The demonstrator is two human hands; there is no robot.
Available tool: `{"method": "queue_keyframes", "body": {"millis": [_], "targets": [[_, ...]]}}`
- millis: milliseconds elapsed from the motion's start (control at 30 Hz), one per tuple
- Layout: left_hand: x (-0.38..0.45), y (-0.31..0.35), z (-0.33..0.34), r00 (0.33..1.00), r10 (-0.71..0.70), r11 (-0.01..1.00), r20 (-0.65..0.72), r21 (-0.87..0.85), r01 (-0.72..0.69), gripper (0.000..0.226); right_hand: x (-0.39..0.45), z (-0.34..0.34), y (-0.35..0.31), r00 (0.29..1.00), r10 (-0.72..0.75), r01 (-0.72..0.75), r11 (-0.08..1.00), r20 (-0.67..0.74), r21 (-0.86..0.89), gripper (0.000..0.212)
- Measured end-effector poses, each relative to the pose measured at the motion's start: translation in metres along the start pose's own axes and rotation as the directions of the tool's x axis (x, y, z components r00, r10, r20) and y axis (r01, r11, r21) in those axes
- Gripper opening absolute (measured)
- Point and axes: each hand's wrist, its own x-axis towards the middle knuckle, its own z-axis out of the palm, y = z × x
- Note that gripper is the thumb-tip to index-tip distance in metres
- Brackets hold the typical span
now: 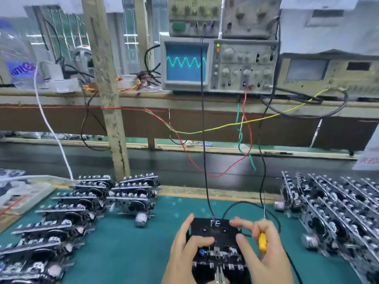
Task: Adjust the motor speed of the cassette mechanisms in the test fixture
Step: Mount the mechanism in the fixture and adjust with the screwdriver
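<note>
An oscilloscope showing a green sine wave sits on a shelf, with a plastic bag at far left.

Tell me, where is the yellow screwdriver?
In the head view, the yellow screwdriver sits low and right of centre, held in the right hand, just right of the black test fixture on the green mat.

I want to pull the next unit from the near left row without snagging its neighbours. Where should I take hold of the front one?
Take the front mechanism of the left row by its two outer side edges, coming from above. The units lie flat and overlap like shingles, so the sides look freest; a grip there should avoid the small parts on top. Both the left hand and right hand are busy at the test fixture.
</note>
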Motion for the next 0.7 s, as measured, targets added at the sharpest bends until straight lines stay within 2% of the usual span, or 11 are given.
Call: {"method": "queue_keyframes", "body": {"millis": [67,167,300,400,500,533,633,700], "targets": [[0.003,0.003,-0.003,0.998,-0.055,0.998,-0.017,-0.016,0.055,0.068,-0.006,0.002,0.001,0.999,-0.041,0.041,0.998,-0.002,-0.055,0.049],[0.001,0.005,-0.002,0.999,0.006,1.0,0.032,0.024,-0.007,0.065,-0.011,0.003,0.001,0.999,-0.043,0.043,0.998,0.0,-0.042,0.045],[-0.002,0.006,-0.002,1.0,0.013,1.0,-0.015,0.001,-0.013,0.067,-0.012,-0.003,-0.006,1.0,-0.02,0.019,1.0,0.016,0.014,0.038],[-0.002,0.008,-0.002,1.0,-0.015,1.0,0.008,0.01,0.015,0.068,-0.012,-0.011,-0.02,0.997,-0.023,0.037,0.982,-0.072,0.188,0.019],[-0.002,0.011,-0.003,0.999,-0.046,0.999,0.03,0.011,0.045,0.067,0.0,-0.025,-0.038,0.991,0.075,-0.024,0.91,-0.108,0.414,0.02],[-0.002,0.012,-0.003,0.998,-0.048,0.999,0.034,0.011,0.047,0.067,0.004,-0.03,-0.044,0.991,0.094,-0.048,0.908,-0.091,0.417,0.02],[-0.002,0.011,-0.003,0.998,-0.056,0.998,0.035,0.009,0.056,0.065,0.011,-0.037,-0.05,0.994,0.103,-0.105,0.956,0.023,0.273,0.017],[-0.003,0.012,-0.003,0.998,-0.056,0.998,0.034,0.009,0.056,0.064,0.011,-0.037,-0.057,0.993,0.065,-0.087,0.963,0.095,0.256,0.012]]}}
